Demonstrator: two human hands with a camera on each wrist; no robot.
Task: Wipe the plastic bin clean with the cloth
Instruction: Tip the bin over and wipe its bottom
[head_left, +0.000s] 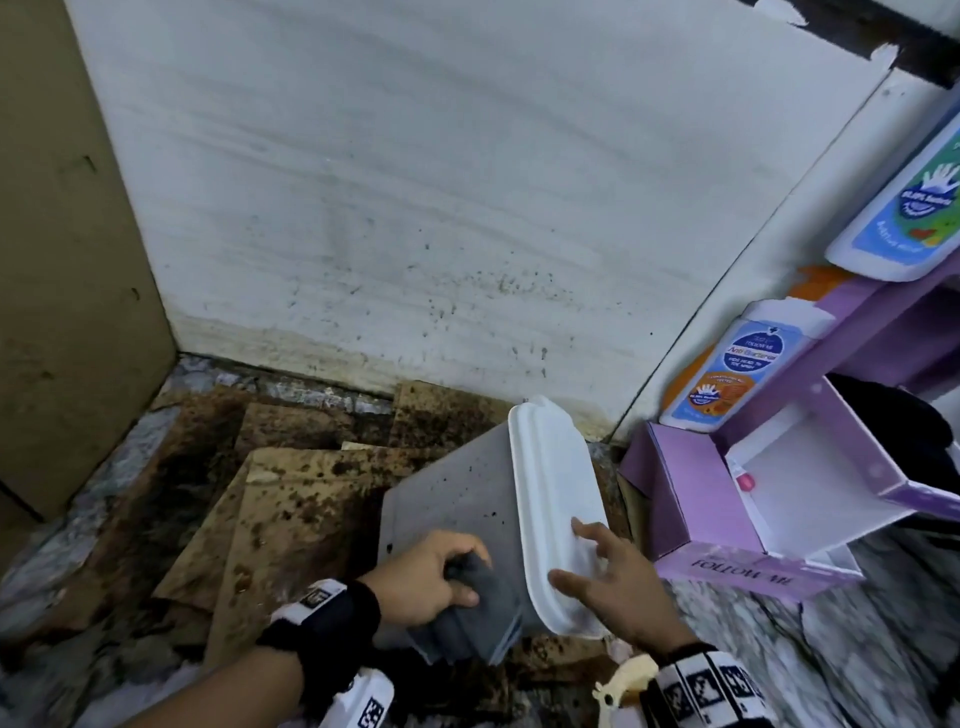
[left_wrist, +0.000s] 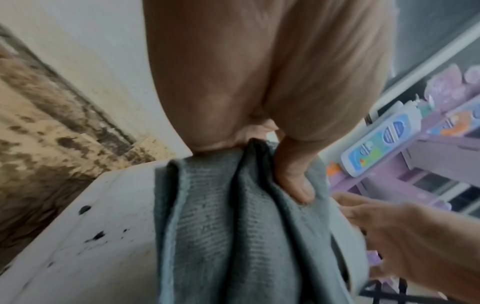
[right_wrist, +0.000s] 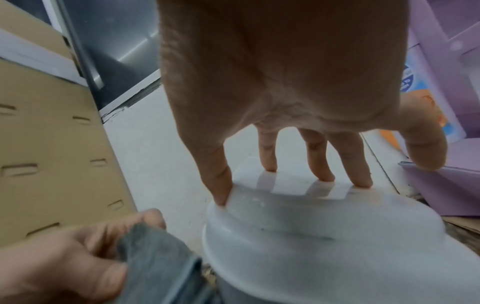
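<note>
Left hand (head_left: 427, 576): fingers curled round a bunched grey knitted cloth (head_left: 470, 613), holding it against the speckled grey side of the plastic bin (head_left: 452, 499). Right hand (head_left: 613, 582): fingers spread and straight, fingertips (right_wrist: 270, 166) resting on the bin's white oblong lid (head_left: 556, 514). Bin: tipped on its side upon stained brown cardboard sheets (head_left: 291, 499) on the floor, near the foot of a white wall (head_left: 415, 208), lid facing right. Beside it on the right, an open lilac cardboard box (head_left: 691, 504) and white bottles with blue and orange labels (head_left: 737, 369) on a lilac display stand.
</note>
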